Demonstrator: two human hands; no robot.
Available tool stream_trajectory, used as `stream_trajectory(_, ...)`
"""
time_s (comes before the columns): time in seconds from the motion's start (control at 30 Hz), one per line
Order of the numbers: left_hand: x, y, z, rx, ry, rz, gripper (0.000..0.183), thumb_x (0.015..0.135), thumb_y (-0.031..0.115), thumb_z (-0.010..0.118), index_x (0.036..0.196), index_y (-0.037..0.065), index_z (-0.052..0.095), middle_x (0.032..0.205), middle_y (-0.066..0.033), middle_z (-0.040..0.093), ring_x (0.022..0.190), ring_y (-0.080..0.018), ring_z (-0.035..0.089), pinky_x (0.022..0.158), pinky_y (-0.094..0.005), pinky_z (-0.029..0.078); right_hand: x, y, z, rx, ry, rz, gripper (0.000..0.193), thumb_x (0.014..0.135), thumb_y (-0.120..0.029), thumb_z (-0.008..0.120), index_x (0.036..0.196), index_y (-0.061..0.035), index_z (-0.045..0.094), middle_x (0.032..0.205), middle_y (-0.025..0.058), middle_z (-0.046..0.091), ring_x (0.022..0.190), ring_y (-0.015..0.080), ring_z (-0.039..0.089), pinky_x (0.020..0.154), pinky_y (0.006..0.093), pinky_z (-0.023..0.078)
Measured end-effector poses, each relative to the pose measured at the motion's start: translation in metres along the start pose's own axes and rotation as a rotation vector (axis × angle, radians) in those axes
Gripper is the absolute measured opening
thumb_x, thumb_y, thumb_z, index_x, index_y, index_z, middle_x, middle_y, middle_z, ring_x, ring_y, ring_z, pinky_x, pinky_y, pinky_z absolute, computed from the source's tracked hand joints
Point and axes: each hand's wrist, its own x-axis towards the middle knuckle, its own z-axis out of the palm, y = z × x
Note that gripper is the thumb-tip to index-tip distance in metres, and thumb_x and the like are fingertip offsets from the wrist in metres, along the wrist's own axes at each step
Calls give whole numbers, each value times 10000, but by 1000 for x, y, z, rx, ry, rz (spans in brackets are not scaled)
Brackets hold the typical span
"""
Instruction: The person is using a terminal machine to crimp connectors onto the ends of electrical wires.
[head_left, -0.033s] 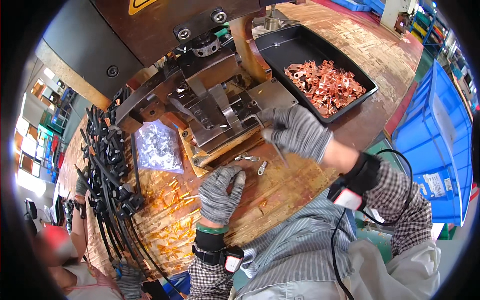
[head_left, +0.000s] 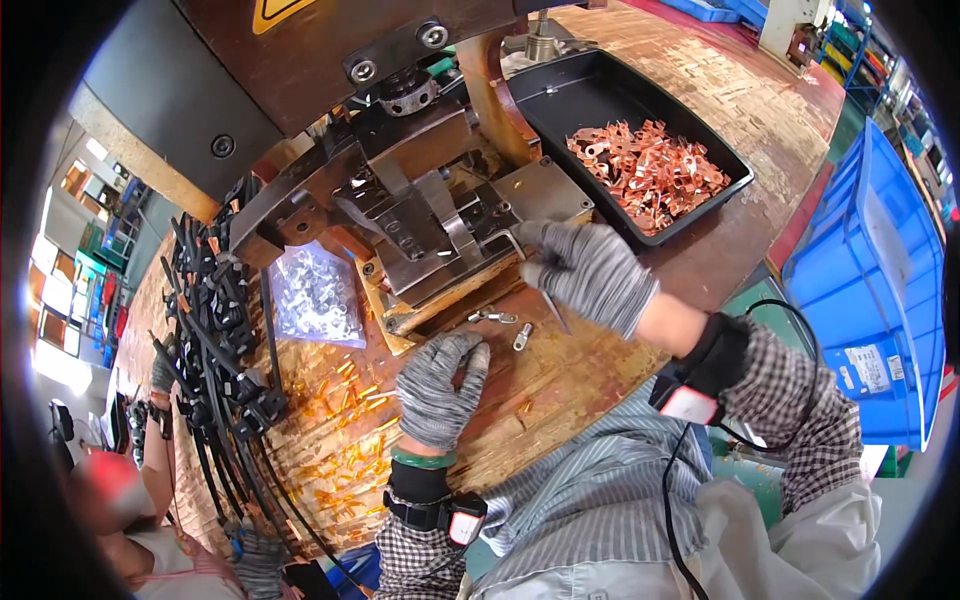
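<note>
Your right hand [head_left: 590, 272] holds a bent hex key [head_left: 556, 312], whose short end lies at the metal die [head_left: 430, 225]. Your left hand [head_left: 440, 390] is curled on the wooden table [head_left: 600, 375], near silver terminals [head_left: 522, 337]; whether it grips something, I cannot tell.

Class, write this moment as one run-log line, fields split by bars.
right hand: holds bent hex key at metal fixture | left hand: near loose silver terminals | black tray: copper pieces
</note>
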Motion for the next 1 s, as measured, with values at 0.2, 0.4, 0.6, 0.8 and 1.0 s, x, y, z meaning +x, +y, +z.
stream_trajectory(0.2,0,-5,2,4,-12,3,82,774,67,610,847,34,592,788,-98,599,687,-207,590,624,-281,471,-1,27,28,-26,249,-205,336,796,-94,508,1124,-25,500,946,174,600,854,309,588,759,355,475)
stream_trajectory(0.4,0,-2,3,-4,-21,-38,82,780,60,604,856,33,589,788,-90,603,691,-192,587,620,-270,471,13,8,-2,278,111,25,333,775,-155,539,1057,23,534,897,200,608,837,307,598,752,319,471)
stream_trajectory(0.6,-2,-7,5,-10,-13,-61,111,760,87,628,855,38,595,792,-111,607,675,-238,591,627,-302,480,34,2,-8,114,-41,56,360,716,-232,578,971,23,599,858,219,611,811,321,603,723,363,467)
stream_trajectory(0.8,-1,-7,4,2,-36,-87,113,766,91,624,859,33,594,803,-115,611,690,-241,595,644,-301,482,47,3,-13,164,-176,103,361,764,-173,590,1082,-4,561,708,102,623,587,156,580,569,283,473)
stream_trajectory(1.0,-1,-8,6,-7,-31,-74,118,762,91,628,857,30,593,806,-118,613,696,-240,598,647,-302,481,54,-7,-29,264,-314,216,358,776,-137,612,1097,9,553,619,52,581,451,106,527,388,252,439)
